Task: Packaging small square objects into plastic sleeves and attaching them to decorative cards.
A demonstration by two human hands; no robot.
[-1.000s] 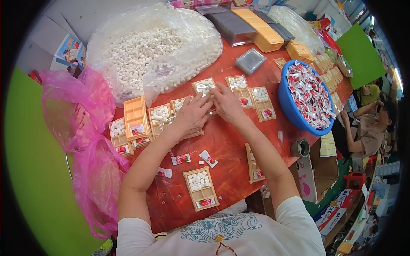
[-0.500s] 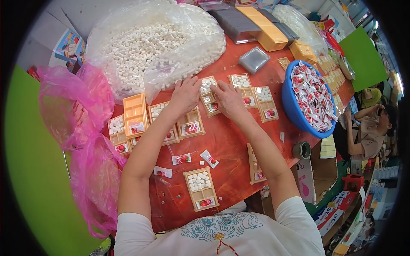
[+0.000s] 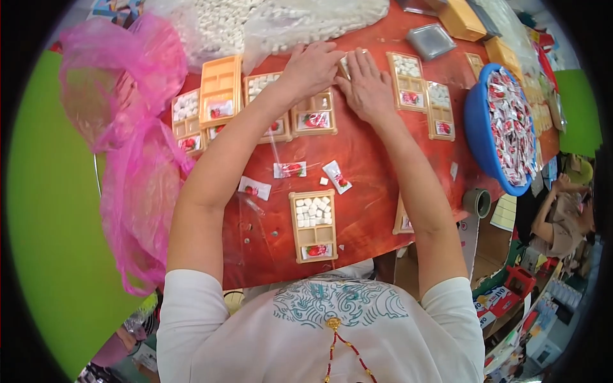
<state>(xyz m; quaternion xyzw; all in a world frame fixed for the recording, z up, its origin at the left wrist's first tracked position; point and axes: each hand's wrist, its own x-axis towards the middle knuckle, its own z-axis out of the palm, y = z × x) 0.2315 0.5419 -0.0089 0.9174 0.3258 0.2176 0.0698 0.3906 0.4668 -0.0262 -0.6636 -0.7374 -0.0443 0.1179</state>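
Beyond the middle of the red table, my left hand (image 3: 314,69) has its fingers bent against the far left side of a small compartment tray (image 3: 345,66). My right hand (image 3: 367,88) lies over that same tray with its fingers stretched out, hiding most of it. Left of the hands stands a beige tray (image 3: 314,120) with a strawberry-printed sachet, partly behind my left forearm. To the right are two trays with small white marshmallow-like pieces, the nearer-by one (image 3: 408,82) and another (image 3: 440,110). Close to me sits one more filled tray (image 3: 314,226).
A large clear bag of white pieces (image 3: 217,25) lies at the back. A blue basin (image 3: 483,131) full of sachets stands right. Loose sachets (image 3: 290,170) lie mid-table. Pink plastic bags (image 3: 143,179) hang left, a tape roll (image 3: 476,202) sits at the right edge. Another person (image 3: 565,204) is far right.
The view has shifted, so the table appears higher in the picture. My right hand has moved from the tray's right side to lie across it, and my left hand has come closer to my right.
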